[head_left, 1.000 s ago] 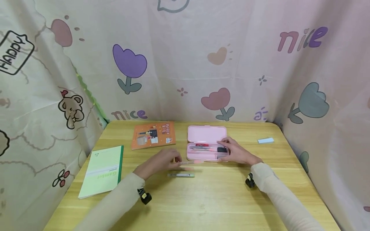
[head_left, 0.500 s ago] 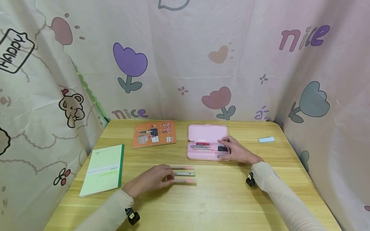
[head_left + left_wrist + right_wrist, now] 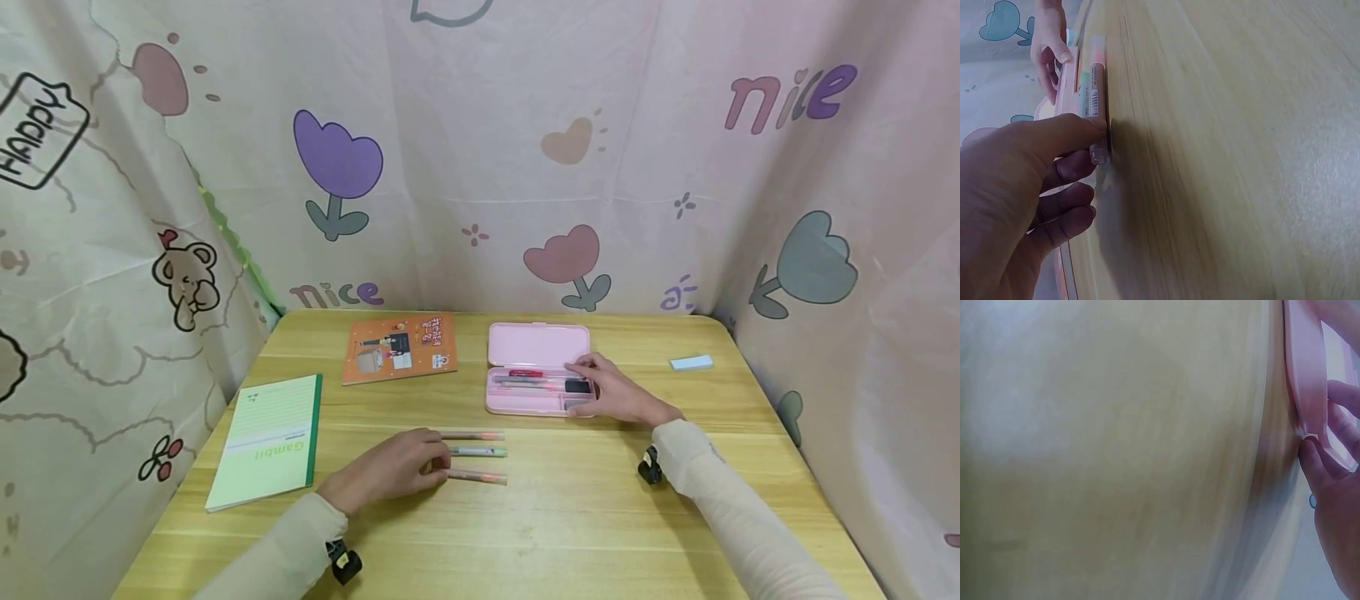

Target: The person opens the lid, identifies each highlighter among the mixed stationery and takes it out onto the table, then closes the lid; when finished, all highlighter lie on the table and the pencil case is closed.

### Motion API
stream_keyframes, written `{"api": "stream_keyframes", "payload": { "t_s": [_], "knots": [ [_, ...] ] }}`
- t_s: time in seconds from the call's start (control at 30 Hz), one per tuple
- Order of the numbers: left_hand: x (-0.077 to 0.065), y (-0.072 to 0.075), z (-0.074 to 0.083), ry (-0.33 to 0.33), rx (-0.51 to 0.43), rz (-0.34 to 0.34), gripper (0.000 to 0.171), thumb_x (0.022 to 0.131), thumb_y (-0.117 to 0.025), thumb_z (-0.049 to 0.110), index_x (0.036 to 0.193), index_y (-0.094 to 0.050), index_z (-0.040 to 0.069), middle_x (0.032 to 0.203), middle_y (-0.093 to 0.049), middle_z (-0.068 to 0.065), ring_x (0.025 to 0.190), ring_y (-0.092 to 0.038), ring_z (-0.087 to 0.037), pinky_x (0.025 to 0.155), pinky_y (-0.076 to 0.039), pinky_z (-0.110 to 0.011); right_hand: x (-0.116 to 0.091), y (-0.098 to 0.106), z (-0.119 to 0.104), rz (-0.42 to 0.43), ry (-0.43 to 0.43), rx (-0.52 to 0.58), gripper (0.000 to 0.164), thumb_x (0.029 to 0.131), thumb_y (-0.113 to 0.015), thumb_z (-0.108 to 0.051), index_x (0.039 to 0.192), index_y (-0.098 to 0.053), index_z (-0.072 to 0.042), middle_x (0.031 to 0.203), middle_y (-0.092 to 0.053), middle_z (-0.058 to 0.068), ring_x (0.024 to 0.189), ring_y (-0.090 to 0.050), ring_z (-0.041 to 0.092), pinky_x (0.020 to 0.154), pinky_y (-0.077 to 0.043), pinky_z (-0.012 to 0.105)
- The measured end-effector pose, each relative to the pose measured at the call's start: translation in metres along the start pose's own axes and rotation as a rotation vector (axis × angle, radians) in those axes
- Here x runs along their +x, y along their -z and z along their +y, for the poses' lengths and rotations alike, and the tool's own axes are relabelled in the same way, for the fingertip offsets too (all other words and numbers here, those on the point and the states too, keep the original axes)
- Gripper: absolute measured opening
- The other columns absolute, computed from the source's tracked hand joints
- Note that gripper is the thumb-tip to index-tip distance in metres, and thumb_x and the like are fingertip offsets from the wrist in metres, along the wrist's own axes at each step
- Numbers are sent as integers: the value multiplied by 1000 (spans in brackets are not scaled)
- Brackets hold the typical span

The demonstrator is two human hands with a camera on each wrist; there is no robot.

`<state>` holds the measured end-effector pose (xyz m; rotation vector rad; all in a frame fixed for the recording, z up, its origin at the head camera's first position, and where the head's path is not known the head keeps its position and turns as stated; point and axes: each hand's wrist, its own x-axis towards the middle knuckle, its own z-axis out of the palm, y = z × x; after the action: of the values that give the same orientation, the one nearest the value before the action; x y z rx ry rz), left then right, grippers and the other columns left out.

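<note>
My left hand point(image 3: 393, 468) pinches the left end of a pink-tipped pen point(image 3: 480, 477) between thumb and forefinger, low over the wooden table; the left wrist view shows a barcode on its barrel point(image 3: 1094, 94). Just beyond it lie a green-tipped pen point(image 3: 480, 452) and another pink-tipped pen point(image 3: 480, 436), roughly parallel, their left ends hidden by the hand. A pink pencil case point(image 3: 525, 405) stands with its lid point(image 3: 538, 344) raised. Its right end is gripped by my right hand point(image 3: 626, 398). Inside are a red item point(image 3: 525, 373), slim pens point(image 3: 528, 385) and a black piece point(image 3: 577, 387).
An orange book point(image 3: 401, 350) lies at the back left, and a pale green notebook point(image 3: 262, 446) at the left edge. Right of the case is a small light-blue block point(image 3: 691, 362). A patterned curtain point(image 3: 480, 167) rises behind the table.
My left hand has carried the pink-tipped pen from beside the case towards the near left, setting it on the near side of the green-tipped pen. My right hand has stayed on the case.
</note>
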<state>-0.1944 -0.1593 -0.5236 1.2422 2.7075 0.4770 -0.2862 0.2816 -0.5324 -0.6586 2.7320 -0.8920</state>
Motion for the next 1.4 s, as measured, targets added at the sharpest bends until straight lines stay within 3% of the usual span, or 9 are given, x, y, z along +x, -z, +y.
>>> {"api": "stream_keyframes", "payload": {
  "t_s": [0.67,0.83,1.0,1.2,1.4],
  "knots": [
    [3,0,-2,16,-27,-6,10,104,-77,32,102,-79,22,93,-65,14,79,-51,2,69,-49,-15,1,0,5,-11,-18,-6,101,87,-89,-56,167,-46,-12,160,-40,12,147,-39,35,128,-36,62],
    [2,2,-4,21,-72,2,7,102,-80,31,105,-80,25,96,-67,15,82,-56,1,72,-52,-17,1,0,5,-6,-12,1,100,87,-90,-55,166,-47,-12,159,-41,11,147,-38,34,128,-36,62],
    [6,10,-8,60,-148,51,12,103,-77,35,110,-80,25,98,-66,18,86,-60,-3,76,-55,-20,2,0,4,-4,-5,7,101,86,-91,-55,166,-47,-12,159,-41,10,148,-38,34,128,-36,61],
    [32,25,-24,156,-227,105,26,107,-72,36,128,-76,21,119,-72,13,105,-66,-5,94,-60,-29,1,0,6,-2,-8,-6,101,86,-90,-56,166,-47,-12,159,-41,10,148,-39,34,127,-37,61],
    [73,32,-41,161,-262,72,48,106,-74,34,149,-64,17,152,-62,-2,137,-63,-24,115,-55,-49,1,-1,3,-6,-2,17,100,87,-90,-54,166,-47,-12,160,-41,11,148,-38,35,128,-36,63]
  ]
}}
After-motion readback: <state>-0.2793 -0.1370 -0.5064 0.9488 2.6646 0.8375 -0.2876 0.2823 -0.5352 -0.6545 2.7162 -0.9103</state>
